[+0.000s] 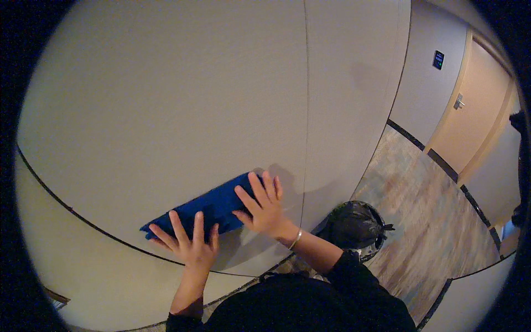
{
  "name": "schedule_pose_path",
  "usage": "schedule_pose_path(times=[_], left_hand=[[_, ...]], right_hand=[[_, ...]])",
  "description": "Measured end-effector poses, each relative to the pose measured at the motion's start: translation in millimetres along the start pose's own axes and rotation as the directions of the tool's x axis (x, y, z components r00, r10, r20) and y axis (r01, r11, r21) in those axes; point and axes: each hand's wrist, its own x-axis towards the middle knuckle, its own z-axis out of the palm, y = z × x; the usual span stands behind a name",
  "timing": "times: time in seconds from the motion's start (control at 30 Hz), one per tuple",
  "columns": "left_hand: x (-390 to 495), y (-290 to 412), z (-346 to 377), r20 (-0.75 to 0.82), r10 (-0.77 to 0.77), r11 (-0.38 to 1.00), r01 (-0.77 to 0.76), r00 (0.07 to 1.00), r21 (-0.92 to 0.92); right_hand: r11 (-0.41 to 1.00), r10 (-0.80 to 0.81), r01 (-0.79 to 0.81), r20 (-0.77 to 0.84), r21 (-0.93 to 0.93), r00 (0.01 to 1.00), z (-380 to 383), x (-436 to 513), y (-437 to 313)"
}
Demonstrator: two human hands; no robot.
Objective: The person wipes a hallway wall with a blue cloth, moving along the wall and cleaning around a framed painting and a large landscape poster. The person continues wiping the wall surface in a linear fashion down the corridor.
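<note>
A blue folded cloth (211, 207) lies flat against the pale wall (186, 103), slanting up to the right. Over its lower left end my left hand (188, 245) is spread, fingers apart and pointing up. My right hand (265, 207) rests on the upper right end, its fingers also spread, some reaching past the cloth's edge onto the wall. Neither hand curls around the cloth; both lie on its face. A bracelet (296, 240) circles my right wrist.
A bin with a black bag (356, 226) stands at the wall's foot, right of my right forearm. Patterned carpet (415, 216) runs along the corridor. Across it are a wooden door (473, 108) and a small wall panel (438, 60). A vertical seam (307, 103) crosses the wall.
</note>
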Motion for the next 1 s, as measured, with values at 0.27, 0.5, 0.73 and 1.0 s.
schedule_pose_path(times=[0.27,0.5,0.73,1.0], left_hand=[[-18.9,6.3,10.6,0.049,0.028,0.997,-0.032,0.998,0.071],[-14.5,4.7,7.4,0.077,-0.009,0.999,0.005,0.997,0.051],[-11.4,8.3,6.5,0.052,0.001,0.999,-0.003,0.999,0.04],[-6.5,8.7,5.2,0.054,-0.002,1.0,0.001,0.999,0.016]], right_hand=[[0.99,0.016,-0.001,-0.11,0.14,0.994,13.3,-27.2,10.0],[0.896,0.393,-0.363,-0.077,0.256,0.916,-21.0,2.8,-1.2],[0.751,0.515,-0.432,-0.035,0.499,0.856,-29.1,13.5,-2.5],[0.725,0.6,-0.474,-0.121,0.5,0.791,-29.7,25.4,11.9]])
